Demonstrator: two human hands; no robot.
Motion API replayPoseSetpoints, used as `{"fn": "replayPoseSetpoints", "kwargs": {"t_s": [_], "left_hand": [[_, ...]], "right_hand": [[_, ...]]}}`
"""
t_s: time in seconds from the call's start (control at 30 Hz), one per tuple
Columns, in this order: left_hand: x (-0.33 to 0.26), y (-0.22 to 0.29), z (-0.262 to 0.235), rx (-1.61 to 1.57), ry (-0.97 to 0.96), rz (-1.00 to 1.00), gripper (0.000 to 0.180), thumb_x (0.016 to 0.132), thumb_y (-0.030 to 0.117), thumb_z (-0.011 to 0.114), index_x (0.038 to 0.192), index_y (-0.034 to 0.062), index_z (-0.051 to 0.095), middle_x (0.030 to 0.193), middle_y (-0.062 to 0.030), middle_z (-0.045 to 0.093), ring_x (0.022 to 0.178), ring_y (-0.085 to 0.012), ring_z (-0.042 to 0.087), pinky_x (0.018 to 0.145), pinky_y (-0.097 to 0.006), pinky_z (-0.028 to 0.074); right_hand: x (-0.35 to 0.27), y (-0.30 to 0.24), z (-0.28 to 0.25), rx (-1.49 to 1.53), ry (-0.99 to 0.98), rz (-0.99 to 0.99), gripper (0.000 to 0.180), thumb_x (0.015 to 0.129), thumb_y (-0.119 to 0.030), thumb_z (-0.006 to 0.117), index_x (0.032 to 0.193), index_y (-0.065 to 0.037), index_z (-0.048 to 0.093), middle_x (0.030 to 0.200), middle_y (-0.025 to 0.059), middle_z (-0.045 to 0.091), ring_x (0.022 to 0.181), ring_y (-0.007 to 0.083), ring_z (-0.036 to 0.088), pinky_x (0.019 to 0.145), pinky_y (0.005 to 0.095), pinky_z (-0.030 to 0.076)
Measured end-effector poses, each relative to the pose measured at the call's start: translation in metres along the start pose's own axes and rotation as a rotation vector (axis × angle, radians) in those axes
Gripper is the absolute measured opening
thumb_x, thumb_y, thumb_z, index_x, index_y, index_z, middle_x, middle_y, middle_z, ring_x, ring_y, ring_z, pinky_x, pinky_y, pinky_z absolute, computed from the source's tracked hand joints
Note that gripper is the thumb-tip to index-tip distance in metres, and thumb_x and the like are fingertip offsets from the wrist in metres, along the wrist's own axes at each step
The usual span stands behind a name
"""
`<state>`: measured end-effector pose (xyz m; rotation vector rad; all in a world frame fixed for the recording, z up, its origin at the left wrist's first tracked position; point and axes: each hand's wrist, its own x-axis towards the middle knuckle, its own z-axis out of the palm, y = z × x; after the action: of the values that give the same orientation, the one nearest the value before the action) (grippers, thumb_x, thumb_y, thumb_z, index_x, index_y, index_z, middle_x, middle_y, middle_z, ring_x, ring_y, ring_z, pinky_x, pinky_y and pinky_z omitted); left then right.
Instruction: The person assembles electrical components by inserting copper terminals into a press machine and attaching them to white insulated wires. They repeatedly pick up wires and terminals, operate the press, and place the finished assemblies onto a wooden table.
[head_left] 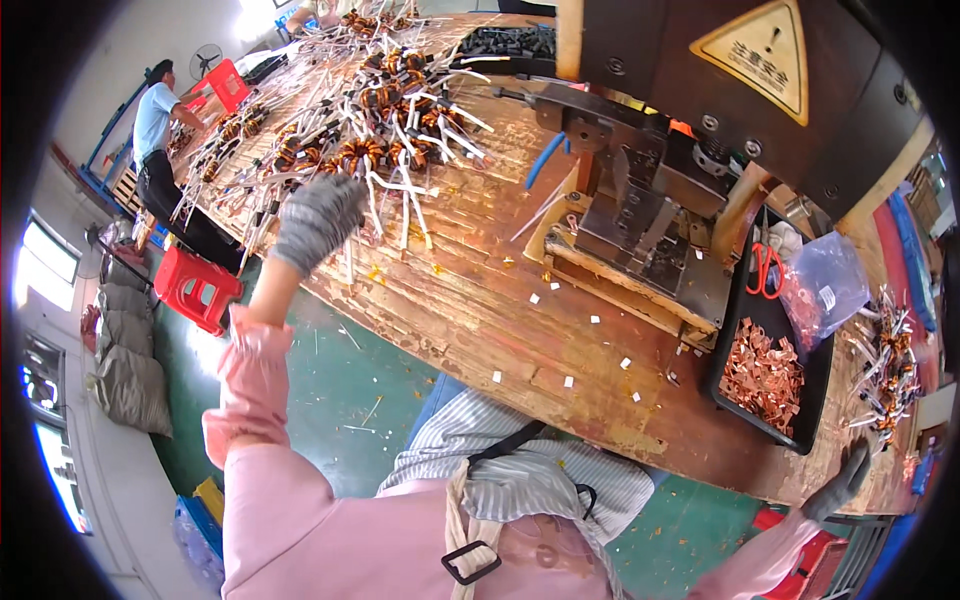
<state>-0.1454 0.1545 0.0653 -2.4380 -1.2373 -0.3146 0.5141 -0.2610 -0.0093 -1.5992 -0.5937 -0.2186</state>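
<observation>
- Table (450,290): brown wood, its surface worn and patchy
- Coils (365,155): copper-coloured with white leads, heaped and tangled toward the far left
- More coils (885,365): a smaller heap at the right
- Bin (482,68): black, at the far side behind the press
- Press (650,240): dark metal, right of the middle
- Tray (815,390): black, just right of the press
- Chips (569,382): small, white, scattered near the front edge
- Flecks (375,273): yellow, strewn beside the large heap

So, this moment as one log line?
left hand: at large coil pile; right hand: near smaller coil pile; copper pieces: in black tray
</observation>
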Motion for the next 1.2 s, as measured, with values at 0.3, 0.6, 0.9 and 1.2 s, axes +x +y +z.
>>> {"fn": "replayPoseSetpoints", "kwargs": {"t_s": [0.3, 0.6, 0.9, 1.2], "left_hand": [[0.072, -0.129, 0.106, -0.106, -0.207, -0.516, 0.053, 0.081, 0.041, 0.057, 0.119, 0.0046, 0.053, 0.121, -0.0178, 0.055, 0.111, -0.0331, 0.052, 0.094, -0.039, 0.041], [0.120, -0.151, 0.146, -0.192, -0.679, -0.737, 0.055, 0.080, 0.042, 0.061, 0.115, 0.0009, 0.054, 0.094, -0.0157, 0.064, 0.085, -0.0279, 0.063, 0.070, -0.037, 0.051], [0.046, -0.141, 0.054, -0.782, -0.278, -0.748, 0.048, 0.080, 0.036, 0.061, 0.117, 0.0049, 0.055, 0.082, -0.0133, 0.065, 0.068, -0.0218, 0.062, 0.064, -0.035, 0.049], [-0.059, 0.035, -0.058, -0.119, 0.111, -0.352, 0.041, 0.071, 0.025, 0.068, 0.107, 0.0093, 0.056, 0.099, -0.0137, 0.061, 0.089, -0.0311, 0.060, 0.076, -0.039, 0.048]], "right_hand": [[-0.109, -0.020, 0.010, -0.064, 0.116, 0.117, 0.033, 0.092, -0.022, 0.049, 0.111, 0.003, 0.057, 0.101, 0.0119, 0.062, 0.090, 0.0194, 0.060, 0.077, 0.0295, 0.051], [-0.163, -0.049, 0.071, 0.091, 0.071, 0.253, 0.033, 0.092, -0.025, 0.047, 0.109, 0.003, 0.056, 0.102, 0.0108, 0.060, 0.086, 0.0196, 0.058, 0.076, 0.0300, 0.048], [-0.176, -0.066, 0.084, 0.180, -0.132, 0.196, 0.031, 0.091, -0.027, 0.049, 0.099, 0.001, 0.059, 0.090, 0.0081, 0.060, 0.078, 0.0171, 0.057, 0.070, 0.0303, 0.047], [-0.220, -0.194, 0.212, 0.209, -1.094, -0.431, 0.019, 0.083, -0.021, 0.062, 0.093, -0.004, 0.064, 0.084, 0.0109, 0.062, 0.078, 0.0252, 0.060, 0.070, 0.0328, 0.048]]}}
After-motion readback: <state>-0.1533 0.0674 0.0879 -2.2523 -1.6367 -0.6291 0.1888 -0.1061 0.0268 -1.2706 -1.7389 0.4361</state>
